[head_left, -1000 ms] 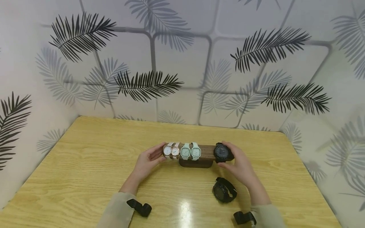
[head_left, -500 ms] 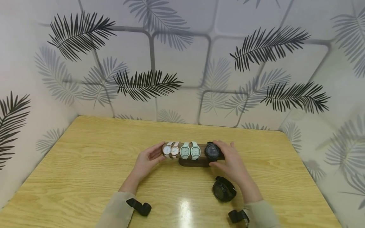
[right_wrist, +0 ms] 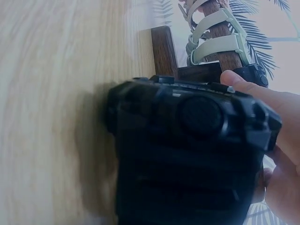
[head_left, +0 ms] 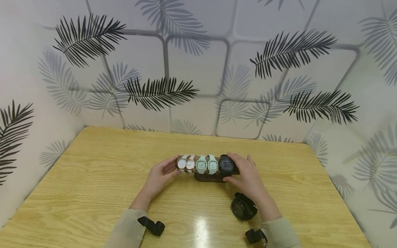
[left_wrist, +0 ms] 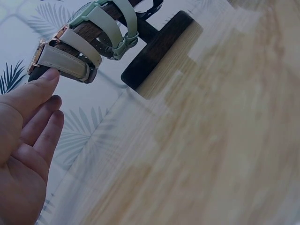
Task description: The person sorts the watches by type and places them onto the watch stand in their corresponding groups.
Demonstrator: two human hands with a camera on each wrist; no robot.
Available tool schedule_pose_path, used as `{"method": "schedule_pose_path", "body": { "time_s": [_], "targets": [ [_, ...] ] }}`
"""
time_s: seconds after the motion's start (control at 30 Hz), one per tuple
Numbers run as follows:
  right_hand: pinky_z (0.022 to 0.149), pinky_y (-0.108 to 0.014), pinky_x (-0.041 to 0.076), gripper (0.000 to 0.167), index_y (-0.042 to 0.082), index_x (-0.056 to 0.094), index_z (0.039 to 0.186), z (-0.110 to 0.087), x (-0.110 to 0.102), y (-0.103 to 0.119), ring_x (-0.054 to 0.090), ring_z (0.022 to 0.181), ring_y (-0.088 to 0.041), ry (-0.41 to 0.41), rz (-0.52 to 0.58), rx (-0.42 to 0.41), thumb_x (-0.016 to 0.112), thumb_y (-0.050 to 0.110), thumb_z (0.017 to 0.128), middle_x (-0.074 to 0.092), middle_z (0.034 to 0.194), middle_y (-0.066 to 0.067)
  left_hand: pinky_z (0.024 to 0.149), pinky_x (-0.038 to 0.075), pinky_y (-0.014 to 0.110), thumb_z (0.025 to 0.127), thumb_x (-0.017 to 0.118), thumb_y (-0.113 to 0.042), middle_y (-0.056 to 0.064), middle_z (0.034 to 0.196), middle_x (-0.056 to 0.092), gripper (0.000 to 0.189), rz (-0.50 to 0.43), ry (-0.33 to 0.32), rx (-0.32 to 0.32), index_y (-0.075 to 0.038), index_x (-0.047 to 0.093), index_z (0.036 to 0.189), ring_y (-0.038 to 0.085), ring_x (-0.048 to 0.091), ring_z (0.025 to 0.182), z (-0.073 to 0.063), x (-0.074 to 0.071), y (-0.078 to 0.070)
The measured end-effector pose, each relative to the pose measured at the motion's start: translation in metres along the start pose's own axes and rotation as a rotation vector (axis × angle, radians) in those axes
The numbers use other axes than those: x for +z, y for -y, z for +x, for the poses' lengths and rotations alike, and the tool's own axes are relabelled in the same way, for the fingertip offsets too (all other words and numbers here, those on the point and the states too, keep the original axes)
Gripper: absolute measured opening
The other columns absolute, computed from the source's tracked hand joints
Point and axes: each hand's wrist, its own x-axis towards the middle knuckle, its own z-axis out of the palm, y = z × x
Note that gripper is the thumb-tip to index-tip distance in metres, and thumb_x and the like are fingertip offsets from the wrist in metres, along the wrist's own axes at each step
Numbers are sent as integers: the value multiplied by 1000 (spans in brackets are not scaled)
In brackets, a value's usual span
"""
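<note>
A dark wooden watch stand [head_left: 207, 177] carries a row of watches on its bar. My left hand [head_left: 159, 177] holds the bar's left end, its thumb beside the white-strapped watches [head_left: 182, 163] in the left wrist view. Two mint-green watches [head_left: 201, 165] sit mid-bar. Right of them is a black digital watch [head_left: 226, 165], gripped by my right hand [head_left: 249, 178] with thumb below and fingers above. The bar's right end is mostly behind that hand. Another black watch [head_left: 240, 207] lies on the table under my right forearm, filling much of the right wrist view.
The yellow wood-grain table [head_left: 102, 165] runs back to a wall [head_left: 198, 69] with a leaf pattern. Black wrist-camera mounts [head_left: 152, 225] sit on both sleeves, low over the table.
My right hand has slid the black watch leftward along the bar, up close to the mint-green watches. The left hand and the stand have stayed in place.
</note>
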Motion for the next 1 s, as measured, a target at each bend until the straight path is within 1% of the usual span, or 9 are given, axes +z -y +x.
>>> {"method": "schedule_pose_path", "body": {
  "time_s": [0.17,0.23,0.33,0.43,0.53,0.7,0.77,0.87,1.0],
  "targets": [
    [114,-56,14,92,4,37,145,-4,-2,-1,41,129,-34,31,2,-1,87,21,69,45,142,-16,99,45,30,85,68,3,19,137,50,55,-2,2,1,-1,50,137,29,50,124,0,1,0],
    [113,-54,20,91,4,34,146,-7,-7,0,38,131,-35,34,21,-11,85,18,72,41,144,-16,98,45,29,85,68,2,19,137,50,56,1,1,4,-1,49,137,30,50,124,0,1,0],
    [109,-48,32,80,3,41,141,-13,-19,4,41,127,-33,10,38,-66,83,14,75,46,139,-15,98,45,29,85,69,2,18,137,50,56,0,-1,5,-1,49,138,29,50,124,-1,1,1],
    [100,-44,43,63,3,56,129,-19,-31,8,51,117,-28,9,15,-138,83,15,74,58,126,-10,97,45,28,85,69,0,17,137,50,55,-2,-4,3,-2,50,137,27,50,124,0,0,3],
    [95,-43,48,58,6,61,123,-27,-41,11,56,112,-25,130,32,-149,83,21,72,62,119,-5,98,45,28,85,69,-1,16,137,50,55,-3,-1,6,-3,50,137,26,50,124,0,0,3],
    [96,-51,45,80,8,52,135,-41,-48,14,48,120,-33,429,82,-75,83,37,67,51,133,-11,98,45,28,85,69,-1,17,137,50,56,-4,0,13,-2,50,137,27,50,124,0,1,1],
    [98,-54,42,90,6,49,138,-46,-48,13,45,122,-38,483,84,-65,83,40,63,48,136,-16,98,45,28,85,69,-1,17,137,50,55,-6,-2,10,-2,50,137,26,50,124,0,1,1],
    [100,-56,39,98,3,46,140,-53,-46,10,43,123,-41,520,83,-58,86,39,58,46,137,-19,98,45,28,85,69,0,16,137,50,55,-7,-5,4,-3,50,137,26,50,124,-1,1,0],
    [102,-56,38,97,4,47,139,-60,-43,5,43,124,-40,555,81,-50,89,31,56,47,137,-19,98,45,28,85,69,0,17,137,50,55,-3,-8,4,-2,50,137,26,50,124,-1,1,0]
  ]
}}
